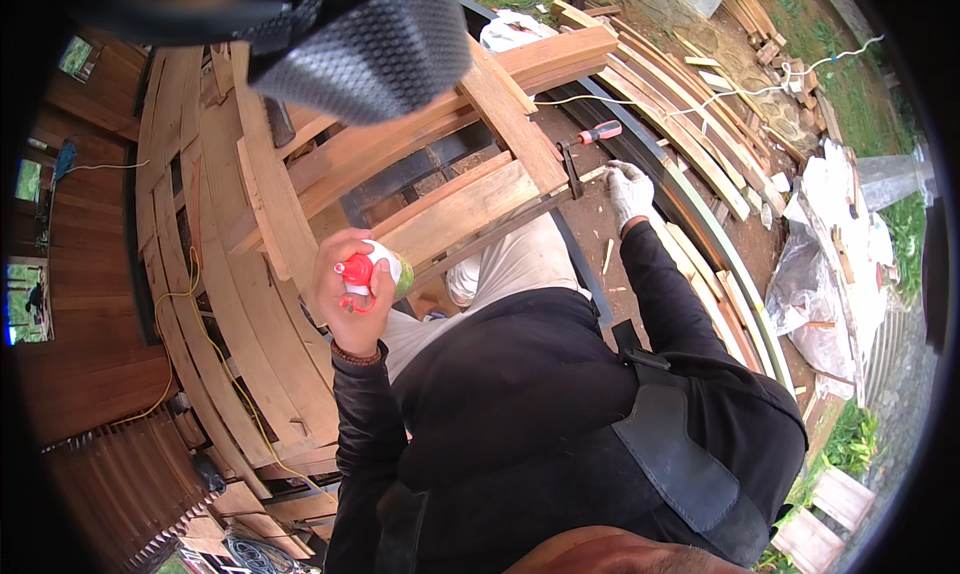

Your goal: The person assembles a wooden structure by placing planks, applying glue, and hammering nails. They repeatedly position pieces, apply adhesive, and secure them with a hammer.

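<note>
My left hand point(345, 286), bare with a beaded bracelet at the wrist, is wrapped round a white glue bottle point(394, 264) with a red nozzle cap and some green on its side. The bottle is over the near end of a wooden frame, above a pale board point(470, 214). On the right, my right hand point(630, 192), in a white work glove, has its fingers closed at the end of a narrow wooden strip point(585, 179); the glove partly hides the grip. Just beyond it, a bar clamp point(600, 132) with a red and black handle sits at the frame's corner.
Wide planks point(225, 244) lie on my left, with a yellow cord point(215, 349) across them. Stacked timber point(680, 104) and a white cable point(720, 104) are at the far right, near crumpled plastic sheeting point(825, 264). A dark blurred object point(370, 49) blocks part of the top.
</note>
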Tool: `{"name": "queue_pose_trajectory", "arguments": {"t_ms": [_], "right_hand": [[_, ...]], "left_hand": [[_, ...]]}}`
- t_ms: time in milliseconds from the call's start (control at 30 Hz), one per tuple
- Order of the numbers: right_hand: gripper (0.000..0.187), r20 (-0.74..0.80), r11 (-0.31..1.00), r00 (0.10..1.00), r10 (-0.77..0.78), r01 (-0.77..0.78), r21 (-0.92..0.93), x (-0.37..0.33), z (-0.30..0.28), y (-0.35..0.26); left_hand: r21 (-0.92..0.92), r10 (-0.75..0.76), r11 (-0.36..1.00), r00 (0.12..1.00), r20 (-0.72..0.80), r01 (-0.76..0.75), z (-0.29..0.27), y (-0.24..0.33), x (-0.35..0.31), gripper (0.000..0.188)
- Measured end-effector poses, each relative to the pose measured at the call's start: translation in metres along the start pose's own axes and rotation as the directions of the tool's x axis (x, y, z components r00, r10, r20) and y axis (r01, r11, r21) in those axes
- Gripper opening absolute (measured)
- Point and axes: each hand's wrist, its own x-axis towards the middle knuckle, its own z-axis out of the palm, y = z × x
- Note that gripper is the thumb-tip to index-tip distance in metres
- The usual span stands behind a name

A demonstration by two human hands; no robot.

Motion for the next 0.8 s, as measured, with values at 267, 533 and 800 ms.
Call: {"name": "queue_pose_trajectory", "arguments": {"t_ms": [267, 533, 800], "right_hand": [[0.035, 0.337, 0.853, 0.913, 0.229, -0.022, -0.521, -0.044, 0.014, 0.144], [0.04, 0.458, 0.875, 0.799, 0.39, -0.166, -0.455, -0.058, -0.006, 0.062], [0.063, 0.47, 0.786, 0.821, 0.325, 0.042, -0.617, -0.07, -0.003, 0.062]], "left_hand": [[-0.01, 0.028, 1.0, 0.999, 0.017, -0.028, 0.005, -0.006, 0.006, 0.022], [-0.025, -0.066, 0.998, 0.998, -0.014, 0.065, 0.011, -0.004, 0.006, 0.022], [-0.015, 0.009, 1.0, 0.999, -0.031, -0.009, 0.008, -0.007, 0.005, 0.02]]}}
